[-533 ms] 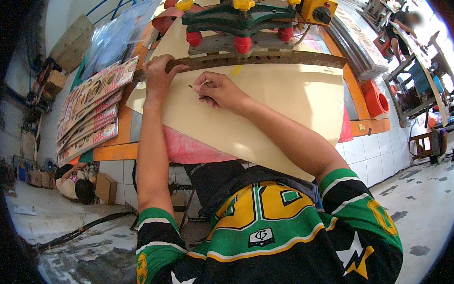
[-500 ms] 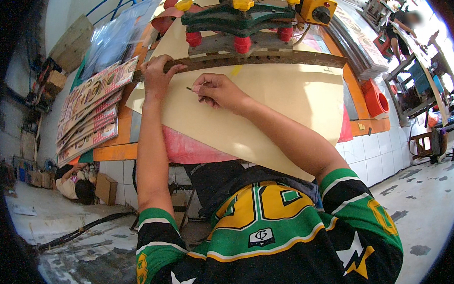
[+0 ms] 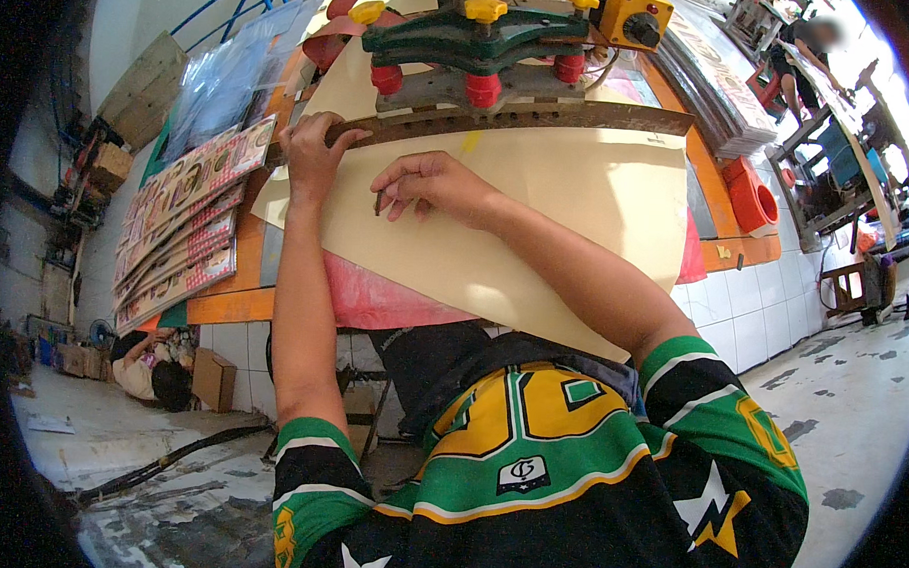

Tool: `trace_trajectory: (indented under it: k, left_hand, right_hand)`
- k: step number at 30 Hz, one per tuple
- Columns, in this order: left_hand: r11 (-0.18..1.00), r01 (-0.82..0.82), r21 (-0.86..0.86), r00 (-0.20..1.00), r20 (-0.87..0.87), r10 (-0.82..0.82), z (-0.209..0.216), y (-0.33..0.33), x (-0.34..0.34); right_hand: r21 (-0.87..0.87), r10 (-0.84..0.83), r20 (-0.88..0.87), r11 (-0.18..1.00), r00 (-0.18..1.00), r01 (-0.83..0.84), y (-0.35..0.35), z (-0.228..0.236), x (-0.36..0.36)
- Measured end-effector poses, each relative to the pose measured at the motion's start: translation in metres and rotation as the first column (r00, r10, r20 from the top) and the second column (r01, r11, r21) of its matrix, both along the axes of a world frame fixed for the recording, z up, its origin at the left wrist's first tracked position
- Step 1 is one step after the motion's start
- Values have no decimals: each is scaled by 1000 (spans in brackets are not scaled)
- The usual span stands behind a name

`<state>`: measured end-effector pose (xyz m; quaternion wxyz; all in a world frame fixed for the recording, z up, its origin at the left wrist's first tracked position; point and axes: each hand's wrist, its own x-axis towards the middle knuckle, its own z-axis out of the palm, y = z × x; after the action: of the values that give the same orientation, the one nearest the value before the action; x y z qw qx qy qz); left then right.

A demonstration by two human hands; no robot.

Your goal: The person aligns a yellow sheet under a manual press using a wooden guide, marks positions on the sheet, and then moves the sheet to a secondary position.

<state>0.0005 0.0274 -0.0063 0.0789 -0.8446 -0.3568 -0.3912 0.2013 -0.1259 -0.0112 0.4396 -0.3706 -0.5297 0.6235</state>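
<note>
A large cream sheet of paper [image 3: 537,207] lies over the worktable in front of me. Along its far side runs a long brown metal bar [image 3: 600,117]. My left hand [image 3: 314,157] curls its fingers over the left end of this bar, thumb stretched to the right along it. Above the left half of the sheet is my right hand [image 3: 433,188], pinching a short dark stick-like piece [image 3: 379,203] between thumb and fingers. The piece points downward, and its exact kind is too small to make out.
Behind the bar stands a green clamp frame [image 3: 483,43] with yellow and red knobs, beside a yellow switch box [image 3: 632,20]. Printed boards [image 3: 181,219] are stacked at left. A red container [image 3: 751,197] sits at the right edge. Other people work at far right and lower left.
The dark piece in my right hand has turned from nearly level to nearly upright, and the fingers have shifted around it. My left hand stays on the bar.
</note>
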Motion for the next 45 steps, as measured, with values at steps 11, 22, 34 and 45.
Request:
trace_trajectory:
  k: [11, 22, 34, 45]
  left_hand:
    - [996, 51, -76, 999, 14, -50, -1, 3, -2]
    - [998, 41, 42, 983, 176, -48, -2, 7, -6]
    - [906, 368, -210, 927, 163, -338, 9, -38, 13]
    - [638, 468, -612, 880, 257, -399, 0, -54, 40]
  right_hand:
    - [505, -355, 280, 845, 892, 177, 6, -11, -4]
    - [691, -711, 371, 641, 598, 333, 3, -6, 0]
    - [833, -855, 457, 508, 246, 219, 1, -5, 6]
    - [898, -907, 379, 408, 182, 167, 15, -14, 8]
